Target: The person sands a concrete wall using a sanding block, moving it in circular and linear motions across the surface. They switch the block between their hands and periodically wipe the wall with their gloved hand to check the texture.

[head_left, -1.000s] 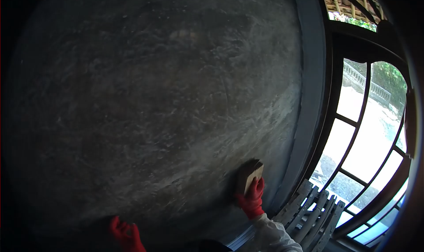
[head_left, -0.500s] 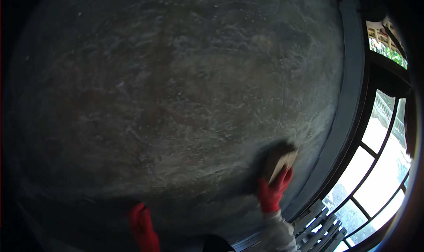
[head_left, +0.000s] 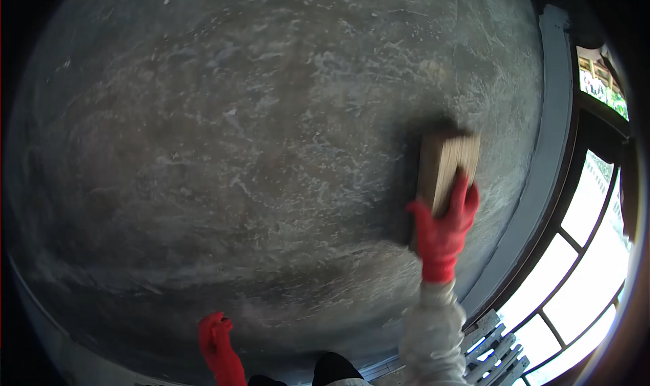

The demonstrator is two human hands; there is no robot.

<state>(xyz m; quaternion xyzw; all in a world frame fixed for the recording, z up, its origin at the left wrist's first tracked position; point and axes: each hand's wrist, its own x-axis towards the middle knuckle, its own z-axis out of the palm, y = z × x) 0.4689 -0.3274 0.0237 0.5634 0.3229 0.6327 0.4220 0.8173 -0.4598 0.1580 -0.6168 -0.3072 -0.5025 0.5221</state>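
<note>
My right hand [head_left: 445, 232], in a red glove, grips a wooden block [head_left: 448, 166] and holds it against the grey, mottled wall [head_left: 271, 149]. The block stands nearly upright, and a dark shadow lies to its left. Low and left of centre, my left hand [head_left: 217, 338], also gloved in red, is held in front of the wall with its fingers curled. Something small and dark shows at those fingers, too small to make out.
A grey strip [head_left: 547, 122] edges the wall on the right. Beyond it is a dark-framed window [head_left: 575, 251] with bright light outside. Grey slats [head_left: 494, 355] stand at the lower right. Dark-clothed knees [head_left: 336, 368] show at the bottom.
My right hand has moved up the wall with the wooden block, which now shows more of its length. My left hand has hardly moved. The view is brighter.
</note>
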